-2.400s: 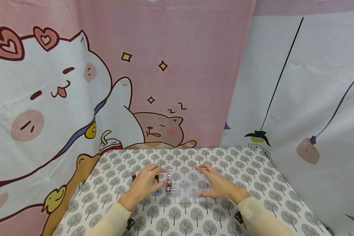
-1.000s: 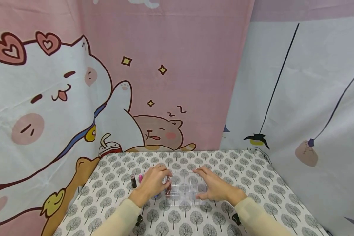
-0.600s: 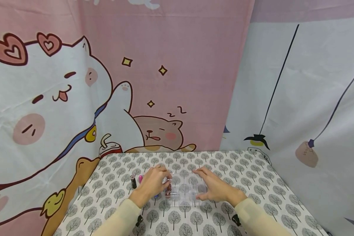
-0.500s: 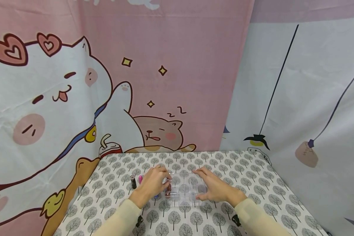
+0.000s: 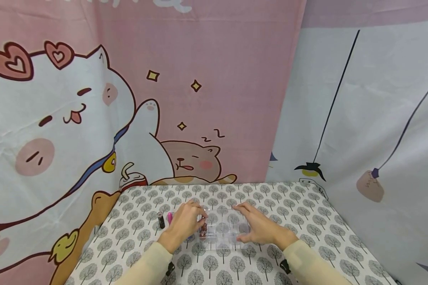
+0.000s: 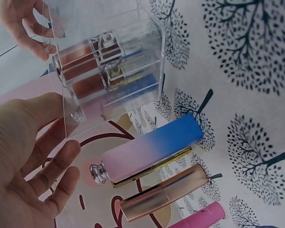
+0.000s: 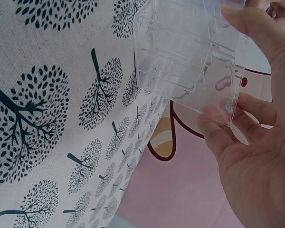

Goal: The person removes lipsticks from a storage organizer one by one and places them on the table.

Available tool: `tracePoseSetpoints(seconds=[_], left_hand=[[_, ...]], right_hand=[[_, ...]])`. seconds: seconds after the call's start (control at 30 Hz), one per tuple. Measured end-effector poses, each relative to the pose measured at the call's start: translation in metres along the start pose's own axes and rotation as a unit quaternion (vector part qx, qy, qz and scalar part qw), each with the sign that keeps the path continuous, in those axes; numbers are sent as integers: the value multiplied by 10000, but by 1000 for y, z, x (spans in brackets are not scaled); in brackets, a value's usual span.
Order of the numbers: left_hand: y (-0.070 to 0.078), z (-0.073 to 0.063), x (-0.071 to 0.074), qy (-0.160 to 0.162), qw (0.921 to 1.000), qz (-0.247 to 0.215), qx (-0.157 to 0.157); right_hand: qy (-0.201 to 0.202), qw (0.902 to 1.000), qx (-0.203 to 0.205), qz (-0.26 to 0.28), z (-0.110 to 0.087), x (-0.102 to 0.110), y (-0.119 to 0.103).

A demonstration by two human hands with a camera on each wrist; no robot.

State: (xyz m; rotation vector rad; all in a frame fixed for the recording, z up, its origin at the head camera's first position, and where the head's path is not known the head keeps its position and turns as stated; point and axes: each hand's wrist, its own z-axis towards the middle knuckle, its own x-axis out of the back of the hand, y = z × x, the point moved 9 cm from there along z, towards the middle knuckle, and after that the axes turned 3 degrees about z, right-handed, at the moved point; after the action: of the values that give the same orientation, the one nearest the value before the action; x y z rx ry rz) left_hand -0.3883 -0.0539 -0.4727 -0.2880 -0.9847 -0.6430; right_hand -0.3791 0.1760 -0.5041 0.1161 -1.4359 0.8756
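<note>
A clear, divided plastic organizer (image 5: 222,228) stands on the tabletop between both hands. Lipstick tubes (image 6: 80,64) fill its leftmost column, seen through the transparent wall in the left wrist view. My left hand (image 5: 186,221) holds the left end, its index finger and thumb bent at the upper edge; the exact contact is partly hidden. In the left wrist view its other fingers curve loosely below the box. At the right end, my right hand (image 7: 261,156) grips the organizer, thumb on one side and fingers on the other. The compartments on that side hold nothing visible.
Left of the organizer stand a pink-to-blue lipstick tube (image 6: 152,147), a copper-coloured tube (image 6: 164,192), a bright pink tube (image 5: 169,217) and a dark tube (image 5: 161,220). A tree-print cloth (image 5: 221,273) covers the table; printed curtains (image 5: 235,99) hang behind.
My left hand has shifted right onto the organizer's left end, uncovering the pink tube behind it. Over the last half second both hands stay nearly still. The head view has tilted slightly.
</note>
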Motion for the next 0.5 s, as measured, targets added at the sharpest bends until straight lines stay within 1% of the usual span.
tracePoseSetpoints(seconds=[0.1, 0.2, 0.33, 0.5], left_hand=[[-1, 1, 0, -14, 9999, -90, 55], [-1, 1, 0, 26, 9998, -215, 10], [-2, 1, 1, 112, 9992, -385, -50], [-4, 0, 1, 221, 9981, -567, 15]], right_hand=[[7, 10000, -5, 5, 0, -1, 1], [14, 10000, -13, 2, 0, -2, 2], [25, 10000, -7, -33, 1, -1, 1], [19, 10000, 37, -44, 1, -1, 0]])
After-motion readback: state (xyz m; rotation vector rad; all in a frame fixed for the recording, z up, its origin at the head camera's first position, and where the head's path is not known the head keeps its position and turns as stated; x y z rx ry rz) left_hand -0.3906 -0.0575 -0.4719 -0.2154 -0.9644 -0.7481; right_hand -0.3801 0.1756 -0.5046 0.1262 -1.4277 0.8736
